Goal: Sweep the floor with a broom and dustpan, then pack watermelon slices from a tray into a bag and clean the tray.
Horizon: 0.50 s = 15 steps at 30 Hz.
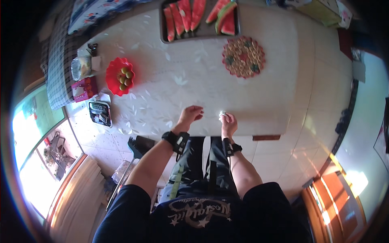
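Observation:
My right hand (230,123) grips a small crumpled white tissue (222,114) between thumb and fingers, just above the near edge of the table (194,91). To its left, my left hand (191,116) is over the same edge, its fingers curled; a tiny pale spot shows at the fingertips, too small to name. A floral-patterned cover lies over the table. Nearest beyond my hands are a red scalloped bowl (113,77) with several green fruits (125,79) at the left, and a round dish of peanuts (244,57) at the right.
A dark tray (200,39) of watermelon slices (198,13) lies at the far edge. Along the left stand a clear plastic container (80,67), a tissue box (85,89) and a small basket with remote controls (100,114). A metal-framed chair (120,179) is at my left.

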Motion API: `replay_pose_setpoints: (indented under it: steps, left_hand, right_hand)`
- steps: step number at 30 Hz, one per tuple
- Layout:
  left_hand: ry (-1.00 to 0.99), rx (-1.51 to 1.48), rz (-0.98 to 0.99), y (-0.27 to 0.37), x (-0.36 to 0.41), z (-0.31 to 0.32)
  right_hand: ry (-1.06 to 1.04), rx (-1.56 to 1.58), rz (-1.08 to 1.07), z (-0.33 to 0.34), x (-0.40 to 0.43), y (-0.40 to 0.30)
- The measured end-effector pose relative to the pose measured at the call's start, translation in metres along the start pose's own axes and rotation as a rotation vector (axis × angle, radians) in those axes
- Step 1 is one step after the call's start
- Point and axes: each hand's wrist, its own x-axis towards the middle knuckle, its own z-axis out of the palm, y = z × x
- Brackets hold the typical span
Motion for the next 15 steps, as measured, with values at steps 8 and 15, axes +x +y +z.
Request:
replay_pose_setpoints:
  steps: [8, 15]
  left_hand:
    - [0.089, -0.06, 0.025, 0.02, -0.013, -0.039]
    - [0.161, -0.197, 0.052, 0.012, -0.025, -0.072]
  right_hand:
    - [-0.164, 0.378, -0.499, 0.1, 0.17, -0.199]
    - [-0.076, 0.614, 0.159, 0.149, 0.196, -0.25]
